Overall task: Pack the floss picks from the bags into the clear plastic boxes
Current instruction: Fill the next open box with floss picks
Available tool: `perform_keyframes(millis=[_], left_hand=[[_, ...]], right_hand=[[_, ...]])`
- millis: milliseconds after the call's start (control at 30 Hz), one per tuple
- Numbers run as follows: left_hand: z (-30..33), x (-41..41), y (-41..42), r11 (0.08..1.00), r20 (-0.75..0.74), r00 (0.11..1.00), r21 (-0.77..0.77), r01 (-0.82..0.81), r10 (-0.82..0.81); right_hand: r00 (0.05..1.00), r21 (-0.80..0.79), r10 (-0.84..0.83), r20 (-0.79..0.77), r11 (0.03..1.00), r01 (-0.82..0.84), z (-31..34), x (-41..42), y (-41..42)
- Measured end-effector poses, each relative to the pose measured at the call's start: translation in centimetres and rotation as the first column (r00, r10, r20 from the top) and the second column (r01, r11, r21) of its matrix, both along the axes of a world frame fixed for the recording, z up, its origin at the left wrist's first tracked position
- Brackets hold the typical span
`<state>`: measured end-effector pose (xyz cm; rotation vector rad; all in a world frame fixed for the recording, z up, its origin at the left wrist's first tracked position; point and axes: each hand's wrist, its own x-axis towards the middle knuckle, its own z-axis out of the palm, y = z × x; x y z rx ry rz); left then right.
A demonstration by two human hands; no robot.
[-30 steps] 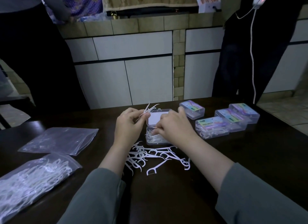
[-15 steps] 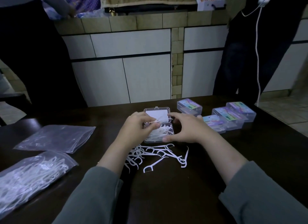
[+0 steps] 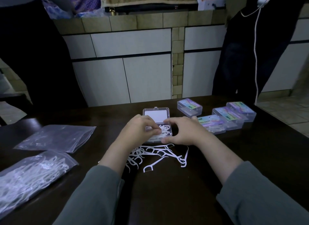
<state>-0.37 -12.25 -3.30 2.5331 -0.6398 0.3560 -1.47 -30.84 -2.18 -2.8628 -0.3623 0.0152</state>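
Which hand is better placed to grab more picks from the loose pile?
Probably the right hand. It rests at the open box's near right edge, holding no picks, directly above the loose floss picks. The left hand is busy, fingertips pressing picks into the box.

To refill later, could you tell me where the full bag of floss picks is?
The full bag lies at the table's near left, just in front of the empty bag.

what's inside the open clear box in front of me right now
White floss picks lie inside the open box. The left hand covers its left part, so how full it is can't be seen.
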Motion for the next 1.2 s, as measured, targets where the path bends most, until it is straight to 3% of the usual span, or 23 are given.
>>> perform_keyframes(millis=[133,267,1000,1133,1200], left_hand=[[0.3,0.0,1.1,0.998,-0.055,0.998,-0.052,0.032,-0.035],[0.7,0.0,2.9,0.992,-0.096,0.993,-0.107,-0.073,0.063],[1.6,-1.5,3.1,0.980,-0.190,0.969,-0.087,-0.179,0.160],[2.9,-3.3,3.5,0.982,-0.208,0.969,-0.107,-0.155,0.130],[3.3,-4.4,3.5,0.992,-0.273,0.958,-0.067,-0.108,0.086]], right_hand=[[1.000,0.000,-0.002,0.004,1.000,0.002,0.2,-0.3,0.0],[1.000,-0.002,-0.001,0.010,1.000,0.001,0.2,-0.4,0.0],[0.999,-0.052,-0.027,-0.023,0.998,0.026,0.3,-0.5,0.2],[0.994,0.027,-0.062,0.088,0.998,0.060,1.6,-1.7,-0.3],[0.999,0.042,-0.044,0.011,0.998,0.044,2.2,-2.8,-1.1]])
